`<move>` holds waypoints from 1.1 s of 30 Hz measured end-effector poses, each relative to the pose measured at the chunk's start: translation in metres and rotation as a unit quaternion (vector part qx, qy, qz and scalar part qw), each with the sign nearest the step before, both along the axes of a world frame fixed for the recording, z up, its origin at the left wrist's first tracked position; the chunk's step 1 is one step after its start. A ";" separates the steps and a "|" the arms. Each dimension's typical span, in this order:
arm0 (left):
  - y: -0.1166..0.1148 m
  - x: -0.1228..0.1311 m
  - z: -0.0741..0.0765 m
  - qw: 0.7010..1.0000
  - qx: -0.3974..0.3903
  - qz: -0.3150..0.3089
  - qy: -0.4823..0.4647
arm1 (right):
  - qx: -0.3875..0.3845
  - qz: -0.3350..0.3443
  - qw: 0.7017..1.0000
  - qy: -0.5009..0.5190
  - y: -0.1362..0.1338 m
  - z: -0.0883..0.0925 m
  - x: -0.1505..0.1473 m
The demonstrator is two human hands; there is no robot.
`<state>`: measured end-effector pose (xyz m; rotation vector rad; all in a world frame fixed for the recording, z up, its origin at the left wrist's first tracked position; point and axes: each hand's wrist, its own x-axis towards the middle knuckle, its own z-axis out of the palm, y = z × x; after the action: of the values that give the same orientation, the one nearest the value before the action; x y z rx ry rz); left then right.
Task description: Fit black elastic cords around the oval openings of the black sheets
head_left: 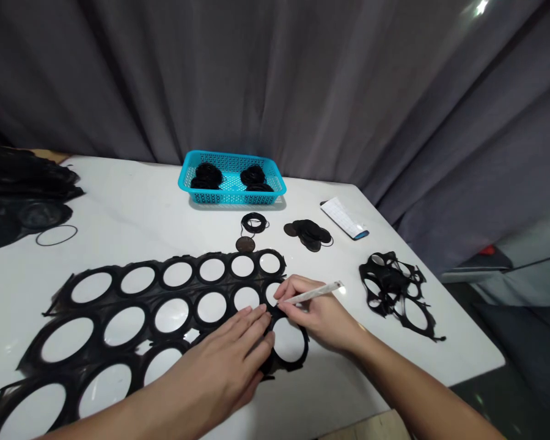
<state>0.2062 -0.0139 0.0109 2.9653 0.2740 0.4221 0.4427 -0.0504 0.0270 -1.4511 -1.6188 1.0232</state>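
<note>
A black rubbery sheet (pixel 99 333) with rows of large round holes lies flat on the white table. My left hand (pixel 231 351) rests palm down on its right part, fingers stretched out and lying close together. At the sheet's right end, my right hand (pixel 318 315) grips a slim white pen-like tool (pixel 321 291) between thumb and fingers. The tool slants up to the right. Its tip is down at the sheet's edge beside a hole, hidden by the fingers, so I cannot tell its exact kind.
Behind stands a blue basket (pixel 231 198) with black ring bundles (pixel 206 174). Nearer lie a ring coil (pixel 253 223), a dark disc (pixel 245 244), a disc pile (pixel 308 234) and a white card-like item (pixel 341 215). Black holed scrap (pixel 392 280) lies right, dark sheets (pixel 22 189) left.
</note>
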 end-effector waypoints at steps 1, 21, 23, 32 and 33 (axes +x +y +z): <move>0.000 0.000 0.000 1.000 -0.005 0.004 -0.003 | 0.000 -0.001 1.000 -0.001 0.000 0.000 0.000; 0.002 0.001 0.003 1.000 -0.009 -0.011 0.010 | 0.046 0.018 0.997 -0.058 -0.003 -0.003 0.000; 0.003 0.000 0.003 1.000 -0.016 -0.013 0.007 | 0.075 0.038 0.992 -0.097 -0.007 -0.004 -0.003; 0.001 -0.001 0.006 0.999 -0.033 -0.020 0.038 | 0.186 -0.076 0.909 -0.366 0.022 0.008 0.034; 0.002 -0.001 0.008 0.998 -0.042 -0.018 0.038 | 0.176 -0.142 0.906 -0.357 0.033 0.012 0.047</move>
<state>0.2053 -0.0123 0.0194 2.9029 0.2405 0.2861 0.4894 -0.0170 0.0388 -1.8379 -1.8668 -0.0074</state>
